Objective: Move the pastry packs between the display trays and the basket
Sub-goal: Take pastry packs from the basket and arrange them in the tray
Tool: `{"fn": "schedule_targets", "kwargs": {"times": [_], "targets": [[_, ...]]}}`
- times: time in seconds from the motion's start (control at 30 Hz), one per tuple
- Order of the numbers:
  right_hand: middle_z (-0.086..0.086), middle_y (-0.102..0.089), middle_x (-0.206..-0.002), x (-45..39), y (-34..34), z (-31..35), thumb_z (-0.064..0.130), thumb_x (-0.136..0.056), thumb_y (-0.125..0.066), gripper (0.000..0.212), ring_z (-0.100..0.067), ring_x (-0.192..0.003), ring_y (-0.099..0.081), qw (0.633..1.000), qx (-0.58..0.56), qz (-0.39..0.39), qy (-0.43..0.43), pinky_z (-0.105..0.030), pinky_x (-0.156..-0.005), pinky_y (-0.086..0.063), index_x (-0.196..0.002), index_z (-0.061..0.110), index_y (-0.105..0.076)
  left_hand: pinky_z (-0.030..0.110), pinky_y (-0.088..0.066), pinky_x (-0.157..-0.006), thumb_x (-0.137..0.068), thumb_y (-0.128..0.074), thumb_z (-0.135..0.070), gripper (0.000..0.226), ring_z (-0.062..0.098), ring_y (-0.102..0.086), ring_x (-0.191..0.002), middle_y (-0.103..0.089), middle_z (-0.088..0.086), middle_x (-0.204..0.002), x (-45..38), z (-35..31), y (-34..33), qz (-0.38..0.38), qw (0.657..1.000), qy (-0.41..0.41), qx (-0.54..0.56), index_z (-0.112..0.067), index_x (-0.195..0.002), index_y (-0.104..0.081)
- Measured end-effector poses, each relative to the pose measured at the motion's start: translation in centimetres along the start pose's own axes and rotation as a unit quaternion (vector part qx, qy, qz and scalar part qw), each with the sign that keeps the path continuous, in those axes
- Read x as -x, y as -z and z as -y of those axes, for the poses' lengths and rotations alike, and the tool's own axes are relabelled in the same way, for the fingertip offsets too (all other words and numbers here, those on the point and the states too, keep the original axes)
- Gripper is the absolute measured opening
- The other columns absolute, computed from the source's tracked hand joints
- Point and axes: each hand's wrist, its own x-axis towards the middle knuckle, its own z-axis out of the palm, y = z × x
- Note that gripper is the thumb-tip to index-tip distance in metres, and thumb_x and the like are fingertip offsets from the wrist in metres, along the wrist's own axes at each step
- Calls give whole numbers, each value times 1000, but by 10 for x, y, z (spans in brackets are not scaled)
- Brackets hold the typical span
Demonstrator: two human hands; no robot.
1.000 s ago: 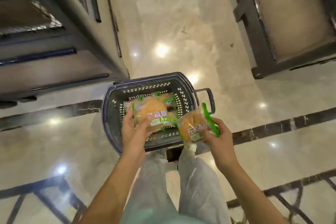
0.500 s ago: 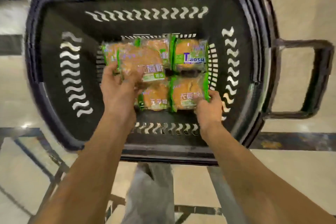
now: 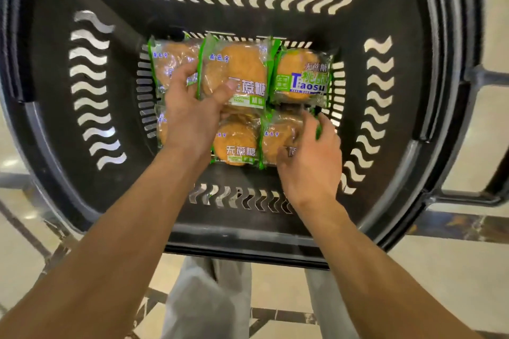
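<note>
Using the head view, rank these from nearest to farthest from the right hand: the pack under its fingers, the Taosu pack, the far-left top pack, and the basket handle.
1. Pack under the fingers, bottom right of the basket; the right hand touches it.
2. Taosu pack, just above it, top right.
3 and 4. Far-left top pack and basket handle, off to opposite sides: too close to call.

Glossy cream marble floor (image 3: 465, 278) with dark inlaid bands (image 3: 451, 224) mirrors bright overhead light.
</note>
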Motion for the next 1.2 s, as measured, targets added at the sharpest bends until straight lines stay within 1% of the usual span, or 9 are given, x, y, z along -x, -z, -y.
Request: {"fn": "schedule_targets", "kwargs": {"times": [0.13,0.3,0.47,0.57,0.7,0.87,0.93,1.0,1.2], "targets": [[-16,-27,-162,-19,-8,-8,47,-95,-61,66,-35,-151,-21,978,142,71,138,-50,-122,-22,-151,21,-36,41,-62,-81,-87,-77,-8,58,20,-75,-95,-74,2,-112,-4,-8,1,7,1000,-6,-10,-15,-136,-47],[-14,-35,-158,-23,-8,-25,45,-89,-70,69,-35,-150,-23,975,164,89,120,-48,-122,-20,-145,20,-39,32,-62,-74,-87,-77,-6,56,17,-74,-95,-71,1,-113,-4,-8,0,15,1000,-13,-23,-23,-130,-47],[-14,-19,-165,-20,11,-26,42,-94,-66,75,-33,-153,-13,981,112,109,115,-44,-126,-14,-155,20,-28,47,-62,-83,-86,-78,-6,50,22,-73,-102,-66,5,-122,-1,-8,-13,31,999,-13,-33,-33,-115,-48],[-14,-23,-163,-15,46,-21,28,-95,-65,66,-30,-150,-22,985,36,81,147,-38,-123,-23,-154,18,-36,50,-60,-87,-86,-78,-8,50,24,-71,-105,-65,10,-123,0,-7,-23,64,996,-17,-51,-26,-121,-48],[-13,-52,-142,-1,103,-27,18,-93,-65,41,-32,-129,-50,970,-22,-25,240,-42,-106,-45,-132,10,-60,35,-59,-86,-85,-79,-6,45,14,-72,-97,-67,-1,-112,-4,-1,-50,65,993,-49,-85,-31,-110,-50],[-21,-57,-136,-8,139,-54,16,-88,-63,38,-41,-125,-48,933,53,-124,335,-48,-107,-41,-124,3,-65,46,-57,-93,-78,-85,-22,49,18,-69,-107,-66,-3,-119,-12,9,-93,78,988,-43,-123,-35,-111,-52],[-23,-55,-137,-18,147,-62,15,-87,-63,38,-42,-128,-44,933,67,-147,322,-50,-108,-40,-123,4,-66,36,-54,-98,-77,-85,-28,58,13,-65,-109,-63,-5,-120,-19,17,-105,72,984,-48,-153,-29,-124,-51],[-23,-55,-138,-26,146,-65,15,-86,-60,36,-40,-129,-41,931,81,-156,319,-48,-108,-39,-120,4,-67,17,-47,-90,-85,-80,-24,59,5,-59,-99,-59,-10,-113,-23,22,-114,52,977,-57,-200,-23,-134,-47],[-20,-54,-143,-33,130,-75,21,-84,-55,36,-40,-139,-39,925,123,-157,323,-52,-108,-39,-115,10,-70,50,-35,-106,-92,-68,-36,61,37,-45,-129,-50,16,-135,-19,33,-117,-58,883,-124,-450,-12,-141,-41]]}}
